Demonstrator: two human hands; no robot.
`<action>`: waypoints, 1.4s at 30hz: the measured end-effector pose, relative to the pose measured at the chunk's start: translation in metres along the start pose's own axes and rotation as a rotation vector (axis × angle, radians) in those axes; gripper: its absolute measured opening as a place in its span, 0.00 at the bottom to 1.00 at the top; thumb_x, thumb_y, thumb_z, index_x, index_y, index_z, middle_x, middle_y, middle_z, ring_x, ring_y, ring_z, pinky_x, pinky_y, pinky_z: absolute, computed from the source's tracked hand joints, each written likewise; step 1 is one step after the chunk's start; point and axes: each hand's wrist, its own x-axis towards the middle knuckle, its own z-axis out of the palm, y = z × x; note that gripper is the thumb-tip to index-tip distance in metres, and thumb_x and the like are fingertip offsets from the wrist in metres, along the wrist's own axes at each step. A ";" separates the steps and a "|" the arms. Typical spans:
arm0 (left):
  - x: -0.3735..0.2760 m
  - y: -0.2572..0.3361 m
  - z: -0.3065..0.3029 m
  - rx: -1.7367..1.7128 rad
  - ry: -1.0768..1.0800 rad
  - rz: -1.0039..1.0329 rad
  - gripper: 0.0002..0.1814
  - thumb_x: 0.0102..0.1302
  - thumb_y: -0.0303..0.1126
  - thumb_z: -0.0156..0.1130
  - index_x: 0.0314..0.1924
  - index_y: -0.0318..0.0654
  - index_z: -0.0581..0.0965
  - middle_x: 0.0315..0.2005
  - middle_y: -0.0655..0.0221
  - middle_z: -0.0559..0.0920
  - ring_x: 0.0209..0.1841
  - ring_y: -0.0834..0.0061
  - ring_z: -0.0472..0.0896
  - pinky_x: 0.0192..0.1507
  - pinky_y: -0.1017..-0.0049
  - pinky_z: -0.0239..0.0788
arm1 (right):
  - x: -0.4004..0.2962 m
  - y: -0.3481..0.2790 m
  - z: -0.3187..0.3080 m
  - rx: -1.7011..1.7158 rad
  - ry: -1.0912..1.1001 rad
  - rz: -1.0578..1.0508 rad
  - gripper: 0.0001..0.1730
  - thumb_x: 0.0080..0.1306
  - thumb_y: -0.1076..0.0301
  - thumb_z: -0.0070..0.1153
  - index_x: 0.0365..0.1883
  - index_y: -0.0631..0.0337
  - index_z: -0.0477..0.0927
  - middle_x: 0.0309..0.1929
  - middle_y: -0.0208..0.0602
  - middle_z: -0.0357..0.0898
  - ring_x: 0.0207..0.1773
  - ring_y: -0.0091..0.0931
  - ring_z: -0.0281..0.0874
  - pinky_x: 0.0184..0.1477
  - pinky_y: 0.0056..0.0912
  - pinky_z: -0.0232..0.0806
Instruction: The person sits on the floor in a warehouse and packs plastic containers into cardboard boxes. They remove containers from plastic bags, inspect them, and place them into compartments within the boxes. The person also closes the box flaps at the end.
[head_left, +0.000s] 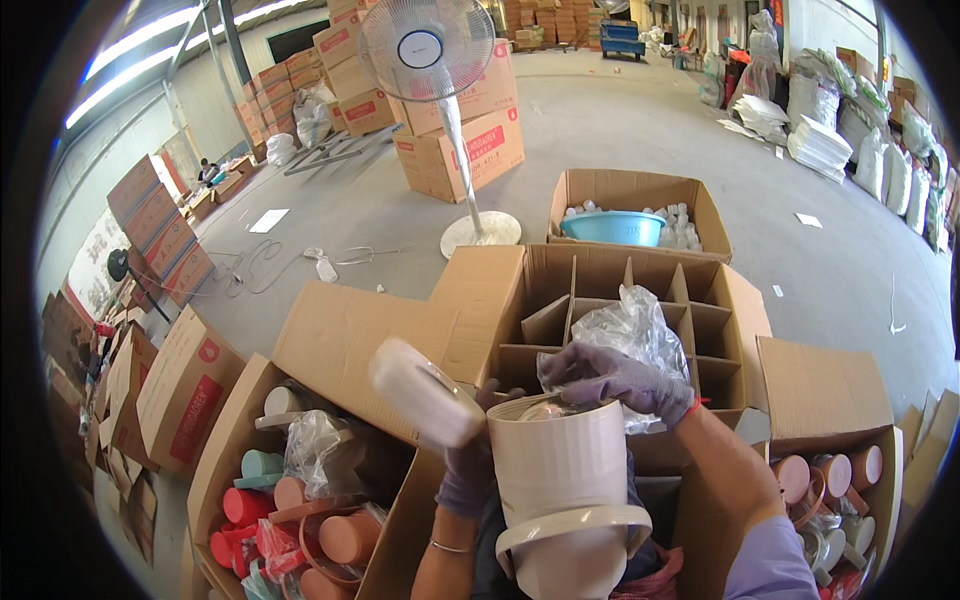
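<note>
A white ribbed plastic container (559, 457) with a carrying handle stands tilted close before me, its mouth open at the top. My left hand (469, 469), in a grey-purple glove, is beside it and holds a blurred white lid (427, 390). My right hand (619, 381), gloved alike, is at the container's rim with bent fingers; clear plastic film (634, 322) lies under and behind it. Something shiny shows inside the mouth. Whether the right fingers pinch the film is hard to tell. Beyond the hands is a carton with cardboard dividers (679, 285).
Cartons of coloured containers flank me, one at the left (225, 420) and one at the right (889, 480). Behind the divided carton, another carton (637, 180) holds a blue basin (613, 227). A pedestal fan (459, 127) stands near stacked cartons (480, 150).
</note>
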 end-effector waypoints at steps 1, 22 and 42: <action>0.007 0.002 -0.014 -0.068 0.087 -0.063 0.28 0.74 0.47 0.46 0.66 0.36 0.65 0.56 0.53 0.76 0.57 0.60 0.76 0.61 0.62 0.69 | 0.000 -0.007 -0.001 -0.047 -0.097 0.063 0.31 0.63 0.52 0.62 0.56 0.66 0.73 0.58 0.41 0.73 0.61 0.28 0.69 0.68 0.31 0.58; 0.082 0.054 -0.002 0.250 -0.299 0.326 0.33 0.76 0.53 0.39 0.41 0.31 0.82 0.39 0.56 0.82 0.46 0.63 0.79 0.53 0.66 0.69 | -0.025 0.049 0.021 0.374 0.384 -0.197 0.32 0.60 0.41 0.56 0.52 0.56 0.70 0.62 0.40 0.65 0.65 0.30 0.62 0.68 0.34 0.52; 0.047 0.025 -0.007 -0.084 -0.217 -0.305 0.20 0.75 0.36 0.44 0.58 0.31 0.74 0.51 0.62 0.81 0.52 0.71 0.78 0.57 0.72 0.69 | -0.039 0.006 0.036 -0.293 0.410 -0.435 0.22 0.66 0.54 0.54 0.46 0.65 0.71 0.56 0.51 0.71 0.60 0.43 0.68 0.64 0.45 0.59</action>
